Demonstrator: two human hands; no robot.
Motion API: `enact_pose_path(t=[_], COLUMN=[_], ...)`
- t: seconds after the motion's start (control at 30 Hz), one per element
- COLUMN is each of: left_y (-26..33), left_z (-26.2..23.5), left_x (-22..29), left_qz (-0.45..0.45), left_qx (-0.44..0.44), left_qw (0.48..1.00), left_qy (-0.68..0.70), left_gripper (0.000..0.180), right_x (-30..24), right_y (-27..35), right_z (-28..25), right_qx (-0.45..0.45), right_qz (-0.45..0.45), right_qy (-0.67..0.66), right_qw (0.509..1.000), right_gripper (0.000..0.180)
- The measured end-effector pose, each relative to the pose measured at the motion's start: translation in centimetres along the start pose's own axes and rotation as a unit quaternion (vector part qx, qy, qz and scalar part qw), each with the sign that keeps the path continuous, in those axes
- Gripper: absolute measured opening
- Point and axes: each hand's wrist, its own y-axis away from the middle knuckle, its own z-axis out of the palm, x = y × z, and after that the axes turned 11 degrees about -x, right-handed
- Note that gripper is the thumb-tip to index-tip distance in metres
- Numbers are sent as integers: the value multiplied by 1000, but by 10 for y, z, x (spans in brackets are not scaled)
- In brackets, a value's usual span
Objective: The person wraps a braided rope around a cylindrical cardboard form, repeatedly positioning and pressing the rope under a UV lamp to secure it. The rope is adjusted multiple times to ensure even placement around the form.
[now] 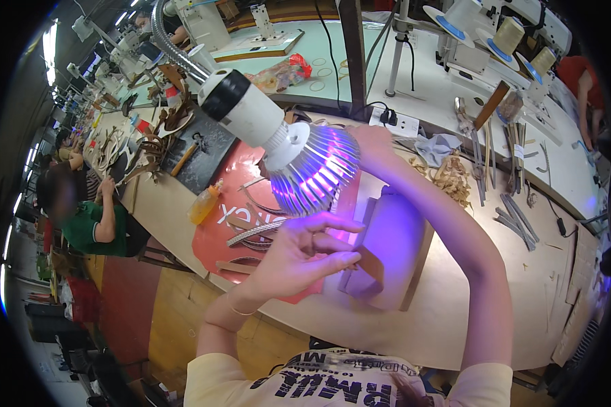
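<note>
My left hand (309, 254) is raised below the lamp head, its thumb and index finger apart with nothing visible between them. The thumb tip is close to a thin brown flap (370, 270); I cannot tell if they touch. This flap stands at the near end of a smooth block-like piece (397, 237), lit violet. Past that piece, my right hand (372, 144) reaches to the far side of the lamp (312, 169), which hides its fingers. Braided and plain strips (254, 234) lie on a red sheet (234, 193) left of my left hand.
An orange-yellow bottle (204, 205) stands at the red sheet's left edge. A dark board (200, 152) bears a hammer-like tool (183, 159). Grey strips (516, 220) and crumpled tan scraps (451, 178) lie right. Thread cones (508, 37) stand behind. A co-worker in green (95, 227) sits left.
</note>
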Motion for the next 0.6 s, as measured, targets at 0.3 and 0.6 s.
enact_pose_path(t=[0.3, 0.6], left_y=[-47, -63], left_z=[53, 55], left_x=[-32, -80], left_qz=[58, 112], left_qx=[-90, 110], left_qw=[985, 987], left_qy=[139, 43], left_gripper=[33, 29], right_x=[48, 52], right_y=[252, 279], right_z=[-50, -42], right_qx=[-157, -25], right_qz=[-51, 163], right_qy=[-684, -481], right_qw=[710, 861], right_gripper=[38, 33])
